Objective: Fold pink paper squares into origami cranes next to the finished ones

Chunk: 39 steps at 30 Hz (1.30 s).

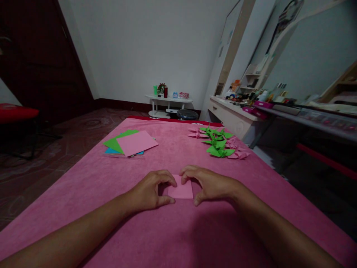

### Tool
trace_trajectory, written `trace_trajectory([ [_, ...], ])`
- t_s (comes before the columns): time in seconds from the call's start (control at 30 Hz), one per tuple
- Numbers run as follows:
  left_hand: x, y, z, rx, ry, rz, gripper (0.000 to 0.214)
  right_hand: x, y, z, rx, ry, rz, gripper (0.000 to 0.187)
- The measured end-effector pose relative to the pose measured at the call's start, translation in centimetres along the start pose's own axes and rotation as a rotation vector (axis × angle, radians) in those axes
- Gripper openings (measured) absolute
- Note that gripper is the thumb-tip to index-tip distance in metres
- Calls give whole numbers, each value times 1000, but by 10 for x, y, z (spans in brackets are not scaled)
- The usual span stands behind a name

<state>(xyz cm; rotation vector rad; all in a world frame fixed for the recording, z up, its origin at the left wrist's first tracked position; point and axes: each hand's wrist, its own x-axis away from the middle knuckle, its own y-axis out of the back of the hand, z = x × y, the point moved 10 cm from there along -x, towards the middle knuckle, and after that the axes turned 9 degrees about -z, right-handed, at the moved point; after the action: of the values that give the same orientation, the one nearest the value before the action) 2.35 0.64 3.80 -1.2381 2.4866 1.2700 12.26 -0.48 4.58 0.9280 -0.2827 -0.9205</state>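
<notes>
A small folded square of pink origami paper (182, 189) lies flat on the pink cloth in front of me. At its left side is my left hand (152, 189), with curved fingertips resting on the paper's upper left part and the thumb near its lower left corner. My right hand (210, 184) arches over the right side. Its fingertips touch the top of the paper, while its thumb is just off the lower right corner. Both hands have the thumb spread apart from the fingers, and neither pinches the paper.
A loose stack of pink, green and blue paper sheets (138, 142) lies at the far left of the cloth (134, 230). Several green and pink folded paper cranes (219, 143) cluster at the far right. A cluttered dressing table (237, 111) stands beyond the right edge.
</notes>
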Motion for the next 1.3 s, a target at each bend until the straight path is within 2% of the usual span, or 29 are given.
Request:
trace_trajectory([
  [0.27, -1, -1, -3, -23, -8, -6, 27, 1, 0, 5, 7, 15, 18, 42],
  [0.43, -1, -2, -2, -47, -2, -4, 35, 1, 0, 4, 4, -8, 11, 42],
  [0.83, -2, 2, -11, -54, -53, -34, 24, 2, 1, 2, 45, -35, 20, 46],
  [1.13, -2, 1, -13, -46, -67, -13, 22, 1, 4, 6, 5, -20, 33, 33],
  [1.3, -1, -1, -14, -117, -126, -13, 25, 0, 5, 3, 6, -26, 7, 34],
])
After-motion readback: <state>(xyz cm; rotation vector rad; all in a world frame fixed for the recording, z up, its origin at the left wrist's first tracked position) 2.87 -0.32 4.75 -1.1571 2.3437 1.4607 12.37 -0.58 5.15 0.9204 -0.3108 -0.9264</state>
